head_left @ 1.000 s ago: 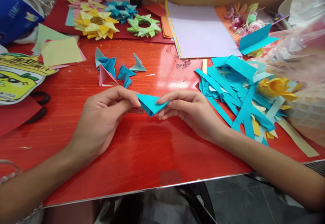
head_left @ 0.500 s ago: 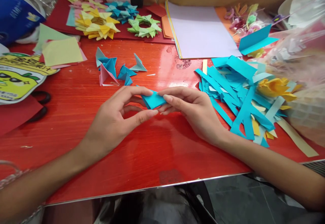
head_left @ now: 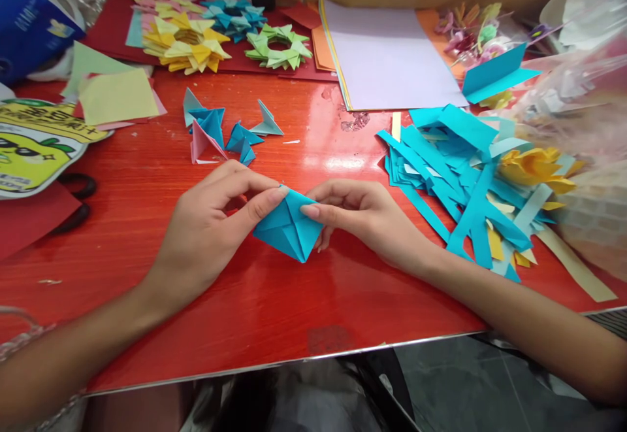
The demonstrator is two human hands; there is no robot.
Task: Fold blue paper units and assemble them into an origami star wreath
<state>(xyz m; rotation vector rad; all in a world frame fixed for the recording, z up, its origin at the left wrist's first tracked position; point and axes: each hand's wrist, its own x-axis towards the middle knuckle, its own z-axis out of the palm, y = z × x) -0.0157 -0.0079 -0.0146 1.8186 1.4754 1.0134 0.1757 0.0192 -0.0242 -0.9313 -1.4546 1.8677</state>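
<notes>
A folded piece of blue paper (head_left: 288, 228), now a small diamond with creases, lies between my two hands over the red table (head_left: 274, 301). My left hand (head_left: 210, 229) pinches its upper left edge with thumb and forefinger. My right hand (head_left: 362, 216) grips its right corner with the fingertips. Both hands are closed on the paper, just above the tabletop.
Several small folded blue and pink paper units (head_left: 220, 132) lie behind my hands. A heap of blue paper strips (head_left: 455, 164) is at the right. Folded paper stars (head_left: 189, 43) and a stack of sheets (head_left: 386, 59) sit at the back. Scissors (head_left: 73, 197) lie at the left.
The blue paper has been opened from a narrow folded wedge into a wider diamond shape. Both hands shifted slightly toward me, keeping their hold.
</notes>
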